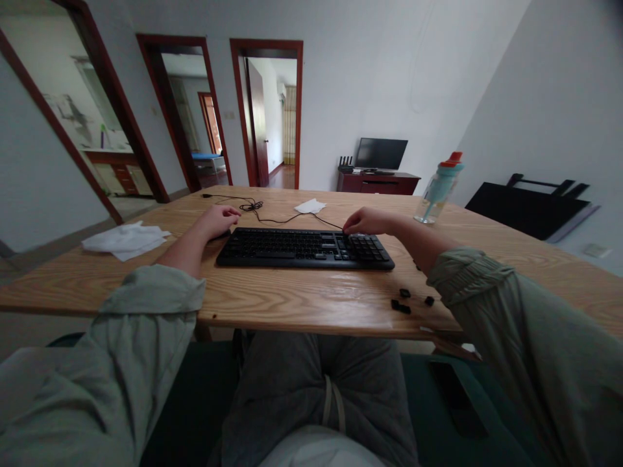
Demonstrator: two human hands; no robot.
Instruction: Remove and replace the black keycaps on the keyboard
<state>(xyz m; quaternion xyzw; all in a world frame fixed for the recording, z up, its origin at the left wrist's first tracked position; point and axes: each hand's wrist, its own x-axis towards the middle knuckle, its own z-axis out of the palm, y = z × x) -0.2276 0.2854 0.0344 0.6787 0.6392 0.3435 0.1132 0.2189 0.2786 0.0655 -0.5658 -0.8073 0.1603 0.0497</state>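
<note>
A black keyboard [305, 248] lies flat on the wooden table in front of me. My left hand [220, 220] rests by its far left corner, fingers loosely bent and partly apart, with nothing visible in them. Something dark shows under that palm, too hidden to name. At the back of the number pad, my right hand [365, 222] is bent down with its fingertips pinched together against the keyboard; what they grip is hidden. Several loose black keycaps [405, 294] lie on the table, nearer to me, below my right forearm.
The keyboard's cable [251, 206] lies coiled behind it. White tissues [127, 240] lie at the left, and another tissue [310, 206] behind the keyboard. A water bottle [438, 191] stands at the right back. A dark phone [457, 397] lies on the green seat beside me.
</note>
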